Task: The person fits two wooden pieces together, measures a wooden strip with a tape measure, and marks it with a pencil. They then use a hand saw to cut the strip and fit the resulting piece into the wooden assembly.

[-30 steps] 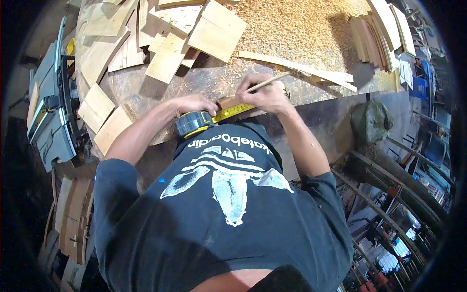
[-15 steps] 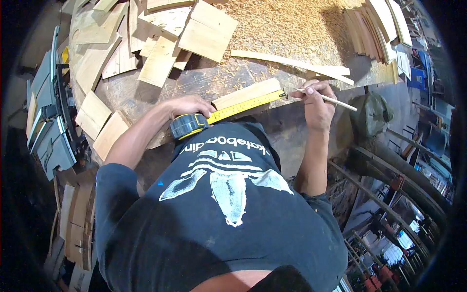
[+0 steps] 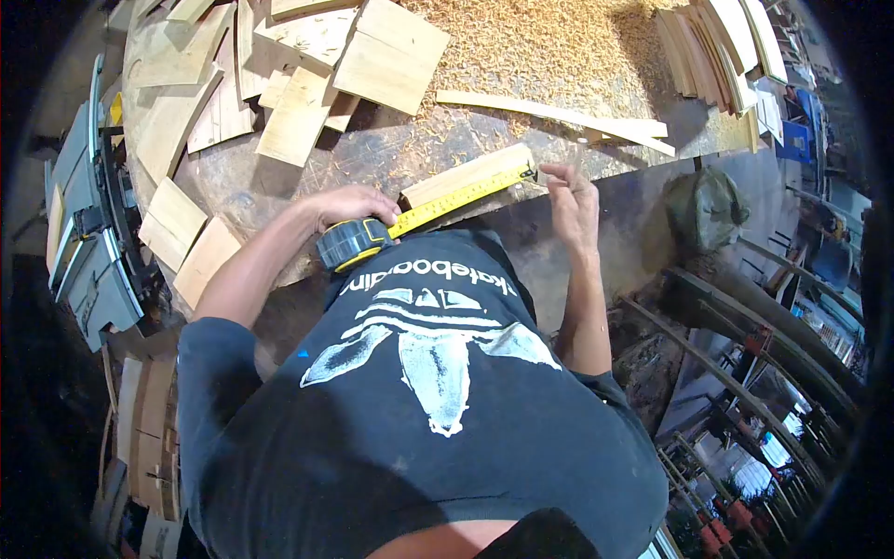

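My left hand is closed around a black and yellow tape measure and rests against the near end of a short wooden board. The yellow blade stretches along the board's near edge, its hooked tip close to the board's right end. Just right of that tip is my right hand, raised with its fingers bent. The pale pencil seen in it half a second ago is now blurred and hardly distinguishable at the fingertips.
Several flat board pieces lie heaped at the back left of the worktable. Wood shavings cover its back. Thin strips lie behind the measured board, and stacked curved slats stand at the right. A green bag hangs by the edge.
My right hand has turned and shifted slightly left, and the pencil no longer points out to the right. My left hand, tape measure and board keep their arrangement; the whole view shifts a little.
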Available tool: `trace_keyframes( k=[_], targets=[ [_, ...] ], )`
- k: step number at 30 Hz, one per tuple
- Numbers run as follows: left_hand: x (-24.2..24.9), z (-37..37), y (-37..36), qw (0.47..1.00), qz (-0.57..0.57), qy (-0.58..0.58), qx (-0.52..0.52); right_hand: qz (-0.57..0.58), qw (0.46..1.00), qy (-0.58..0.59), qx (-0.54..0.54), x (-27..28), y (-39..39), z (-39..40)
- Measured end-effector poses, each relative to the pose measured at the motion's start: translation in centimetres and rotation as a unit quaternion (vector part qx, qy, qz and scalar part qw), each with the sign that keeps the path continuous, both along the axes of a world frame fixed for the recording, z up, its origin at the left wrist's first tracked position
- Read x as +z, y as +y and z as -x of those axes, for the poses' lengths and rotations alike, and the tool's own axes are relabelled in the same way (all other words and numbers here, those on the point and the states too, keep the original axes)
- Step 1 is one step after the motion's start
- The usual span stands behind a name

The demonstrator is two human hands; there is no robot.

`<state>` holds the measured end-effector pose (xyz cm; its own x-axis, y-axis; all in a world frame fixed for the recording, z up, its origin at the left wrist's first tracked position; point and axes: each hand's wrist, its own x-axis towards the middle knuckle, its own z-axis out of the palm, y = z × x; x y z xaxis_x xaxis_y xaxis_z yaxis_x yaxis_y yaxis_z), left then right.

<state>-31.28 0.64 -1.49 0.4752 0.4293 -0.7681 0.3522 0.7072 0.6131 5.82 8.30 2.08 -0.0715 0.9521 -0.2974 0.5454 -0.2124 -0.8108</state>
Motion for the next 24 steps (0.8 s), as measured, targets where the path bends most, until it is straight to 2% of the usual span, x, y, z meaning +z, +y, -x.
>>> trace_keyframes(
  k=[5, 8, 10, 12, 14, 17, 18, 20, 22, 24],
  targets=[
    [-0.1, 0.0, -0.1, 1.0, 0.016, -0.009, 0.016, -0.037, 0.996, -0.038, 0.074, 0.1, -0.6, 1.1],
    [-1.3, 0.0, 0.1, 0.999, 0.017, -0.041, 0.002, -0.012, 0.99, -0.112, 0.082, 0.6, -0.6, 1.5],
    [-1.0, -0.2, 0.5, 0.992, 0.088, -0.092, 0.007, -0.027, 0.989, -0.116, 0.085, 0.1, -0.7, 1.6],
    [-0.7, -0.2, 0.7, 0.993, 0.085, -0.087, 0.007, -0.04, 0.988, -0.121, 0.086, -0.5, -0.6, 1.5],
    [-0.5, -0.2, 0.7, 0.993, 0.082, -0.081, 0.008, -0.14, 0.971, -0.147, 0.125, -0.9, -0.5, 1.4],
    [-0.4, -0.2, 0.7, 0.992, 0.074, -0.101, 0.013, -0.191, 0.956, -0.166, 0.149, 0.4, -0.1, 2.7],
    [-0.3, -0.2, 0.7, 0.991, 0.084, -0.104, 0.009, -0.189, 0.956, -0.168, 0.15, 0.6, 0.0, 2.8],
    [-0.2, -0.1, 0.9, 0.99, 0.094, -0.107, 0.008, -0.185, 0.932, -0.248, 0.189, 1.0, 0.2, 3.1],
    [-0.1, 0.0, 1.0, 0.995, 0.036, -0.088, -0.033, -0.172, 0.931, -0.263, 0.189, 1.3, 0.4, 3.4],
    [-0.4, 0.1, 0.8, 0.993, 0.06, -0.098, -0.021, -0.157, 0.929, -0.275, 0.189, 1.7, 0.6, 3.8]
  ],
)
